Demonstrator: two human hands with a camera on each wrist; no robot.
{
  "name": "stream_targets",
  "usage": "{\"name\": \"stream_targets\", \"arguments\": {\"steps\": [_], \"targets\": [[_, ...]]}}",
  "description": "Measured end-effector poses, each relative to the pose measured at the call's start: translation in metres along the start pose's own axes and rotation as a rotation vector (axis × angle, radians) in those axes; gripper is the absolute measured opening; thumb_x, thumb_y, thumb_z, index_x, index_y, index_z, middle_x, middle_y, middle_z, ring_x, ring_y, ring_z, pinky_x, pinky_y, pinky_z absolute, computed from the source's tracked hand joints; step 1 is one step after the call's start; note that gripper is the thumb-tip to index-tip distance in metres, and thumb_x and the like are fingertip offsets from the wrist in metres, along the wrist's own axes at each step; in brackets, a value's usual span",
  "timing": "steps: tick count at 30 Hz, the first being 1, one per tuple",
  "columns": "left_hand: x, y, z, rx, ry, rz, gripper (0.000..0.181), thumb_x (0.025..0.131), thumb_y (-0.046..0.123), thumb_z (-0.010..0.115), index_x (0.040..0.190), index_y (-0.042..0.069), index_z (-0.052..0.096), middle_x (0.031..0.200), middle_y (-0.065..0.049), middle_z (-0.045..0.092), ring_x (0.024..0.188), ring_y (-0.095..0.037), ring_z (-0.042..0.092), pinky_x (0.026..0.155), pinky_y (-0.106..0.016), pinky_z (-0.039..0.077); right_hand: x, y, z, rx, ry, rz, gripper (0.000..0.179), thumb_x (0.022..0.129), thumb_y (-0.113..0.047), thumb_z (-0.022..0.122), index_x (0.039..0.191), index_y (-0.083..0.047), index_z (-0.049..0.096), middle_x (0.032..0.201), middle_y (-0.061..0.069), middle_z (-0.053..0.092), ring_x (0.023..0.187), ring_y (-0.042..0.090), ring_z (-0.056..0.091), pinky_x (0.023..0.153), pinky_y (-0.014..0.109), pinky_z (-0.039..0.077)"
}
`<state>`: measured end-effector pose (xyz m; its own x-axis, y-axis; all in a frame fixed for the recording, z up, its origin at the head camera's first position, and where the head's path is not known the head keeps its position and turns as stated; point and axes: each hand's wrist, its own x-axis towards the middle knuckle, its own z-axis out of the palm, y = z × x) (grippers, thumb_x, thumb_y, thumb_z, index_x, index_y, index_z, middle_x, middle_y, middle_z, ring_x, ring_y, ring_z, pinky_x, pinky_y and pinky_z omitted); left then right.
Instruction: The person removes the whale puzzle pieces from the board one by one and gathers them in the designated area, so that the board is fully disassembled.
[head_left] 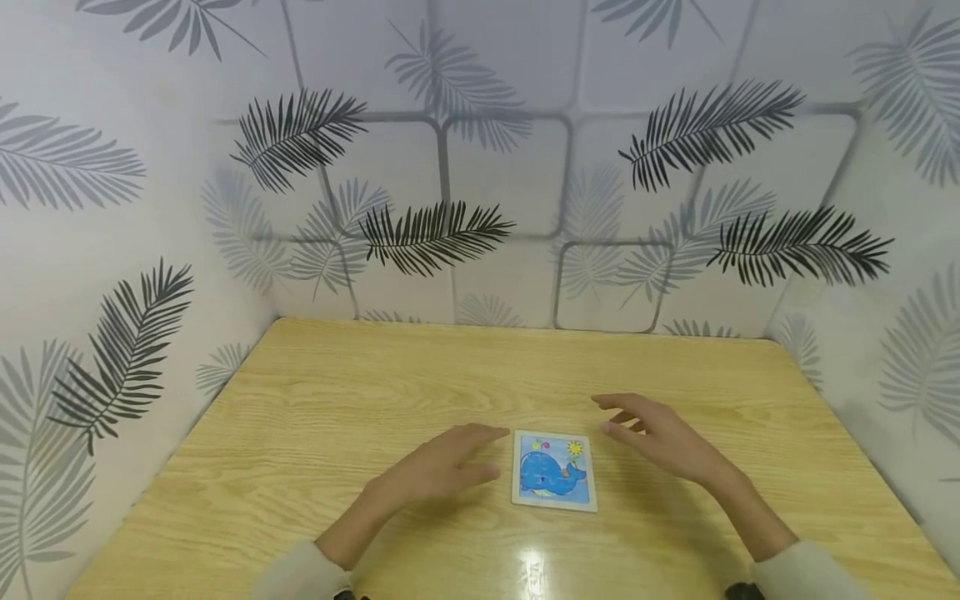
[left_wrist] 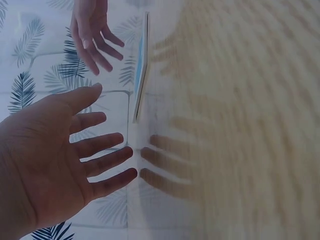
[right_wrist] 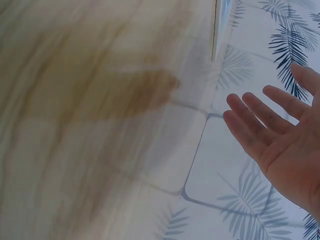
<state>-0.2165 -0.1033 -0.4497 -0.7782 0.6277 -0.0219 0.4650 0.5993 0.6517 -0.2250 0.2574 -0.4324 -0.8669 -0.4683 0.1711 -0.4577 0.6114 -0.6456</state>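
Note:
A small square picture puzzle [head_left: 553,472] with a blue whale and a yellow sun lies flat on the wooden table, between the two hands. Just left of it hovers the left hand [head_left: 442,467], fingers extended toward its edge and holding nothing. In the left wrist view that hand [left_wrist: 60,150] shows spread fingers, with the puzzle's thin edge [left_wrist: 142,70] beyond them. The right hand [head_left: 656,437] is to the right of the puzzle, fingers loosely stretched and nothing in them. Its palm and spread fingers [right_wrist: 250,120] show in the right wrist view.
The wooden table [head_left: 375,375] has a glossy surface that reflects light near its front. Pale walls [head_left: 495,283] with a feather-leaf pattern border its back and both sides. Light sleeves [head_left: 303,575] cover both forearms.

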Motion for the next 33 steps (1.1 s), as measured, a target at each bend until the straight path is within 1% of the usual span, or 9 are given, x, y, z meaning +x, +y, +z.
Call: {"name": "stream_targets", "arguments": {"steps": [2, 5, 9, 11, 16, 19, 22, 30, 33], "targets": [[0.001, 0.003, 0.002, 0.009, -0.010, 0.000, 0.056, 0.107, 0.035, 0.059, 0.158, 0.019, 0.045, 0.160, -0.004, 0.047, 0.150, -0.029, 0.038, 0.120, -0.052, 0.032, 0.003, -0.002, 0.004, 0.006, -0.014, -0.013, 0.048, 0.108, -0.028, 0.059, 0.149, -0.005, 0.054, 0.147, 0.014, 0.059, 0.117, 0.026, 0.066, 0.095, 0.039, 0.053], [0.003, 0.006, 0.004, 0.043, -0.007, 0.014, 0.056, 0.106, 0.036, 0.059, 0.158, 0.018, 0.046, 0.159, -0.006, 0.048, 0.149, -0.031, 0.040, 0.119, -0.054, 0.033, 0.009, -0.006, 0.009, 0.014, -0.032, -0.024, 0.046, 0.108, -0.026, 0.059, 0.148, -0.003, 0.055, 0.147, 0.014, 0.059, 0.116, 0.026, 0.066, 0.095, 0.040, 0.054], [0.006, 0.008, 0.008, 0.078, 0.006, 0.035, 0.057, 0.105, 0.036, 0.062, 0.157, 0.018, 0.047, 0.159, -0.008, 0.048, 0.148, -0.033, 0.041, 0.117, -0.056, 0.034, 0.016, -0.009, 0.014, 0.029, -0.041, -0.026, 0.045, 0.107, -0.023, 0.060, 0.147, -0.003, 0.057, 0.146, 0.015, 0.059, 0.115, 0.027, 0.066, 0.094, 0.040, 0.054], [0.007, 0.007, 0.010, 0.095, 0.000, 0.042, 0.057, 0.104, 0.035, 0.063, 0.157, 0.019, 0.048, 0.160, -0.008, 0.047, 0.148, -0.033, 0.041, 0.116, -0.060, 0.034, 0.020, -0.010, 0.017, 0.047, -0.053, -0.023, 0.045, 0.107, -0.024, 0.061, 0.147, -0.003, 0.057, 0.145, 0.016, 0.059, 0.116, 0.028, 0.066, 0.095, 0.040, 0.054], [0.009, 0.006, 0.015, 0.181, -0.041, 0.040, 0.061, 0.101, 0.041, 0.067, 0.158, 0.028, 0.047, 0.165, -0.008, 0.038, 0.151, -0.034, 0.035, 0.115, -0.069, 0.028, 0.029, -0.012, 0.025, 0.100, -0.107, -0.022, 0.047, 0.107, -0.026, 0.061, 0.148, -0.005, 0.055, 0.143, 0.020, 0.059, 0.117, 0.028, 0.064, 0.097, 0.045, 0.052], [0.010, 0.006, 0.017, 0.226, -0.065, 0.043, 0.063, 0.100, 0.045, 0.067, 0.158, 0.033, 0.045, 0.168, -0.008, 0.033, 0.153, -0.035, 0.031, 0.115, -0.068, 0.027, 0.032, -0.013, 0.029, 0.107, -0.127, -0.043, 0.047, 0.107, -0.026, 0.060, 0.147, -0.002, 0.056, 0.141, 0.022, 0.060, 0.115, 0.029, 0.065, 0.097, 0.047, 0.053], [0.011, 0.007, 0.018, 0.258, -0.085, 0.051, 0.063, 0.101, 0.047, 0.065, 0.159, 0.036, 0.043, 0.169, -0.009, 0.029, 0.153, -0.037, 0.029, 0.115, -0.065, 0.028, 0.036, -0.014, 0.033, 0.117, -0.148, -0.069, 0.045, 0.107, -0.023, 0.060, 0.145, 0.000, 0.056, 0.139, 0.023, 0.061, 0.113, 0.032, 0.066, 0.096, 0.048, 0.053], [0.010, 0.012, 0.019, 0.344, -0.144, 0.075, 0.063, 0.102, 0.045, 0.064, 0.160, 0.039, 0.040, 0.172, -0.009, 0.024, 0.154, -0.037, 0.026, 0.113, -0.062, 0.029, 0.045, -0.017, 0.044, 0.096, -0.207, -0.127, 0.037, 0.104, -0.012, 0.064, 0.138, 0.000, 0.062, 0.134, 0.018, 0.065, 0.112, 0.031, 0.066, 0.093, 0.036, 0.054], [0.010, 0.014, 0.019, 0.362, -0.148, 0.079, 0.061, 0.102, 0.046, 0.063, 0.159, 0.040, 0.041, 0.172, -0.008, 0.022, 0.154, -0.037, 0.026, 0.112, -0.063, 0.030, 0.048, -0.019, 0.047, 0.088, -0.225, -0.145, 0.035, 0.102, -0.008, 0.065, 0.136, 0.001, 0.063, 0.129, 0.017, 0.067, 0.111, 0.032, 0.067, 0.092, 0.037, 0.055]]}}
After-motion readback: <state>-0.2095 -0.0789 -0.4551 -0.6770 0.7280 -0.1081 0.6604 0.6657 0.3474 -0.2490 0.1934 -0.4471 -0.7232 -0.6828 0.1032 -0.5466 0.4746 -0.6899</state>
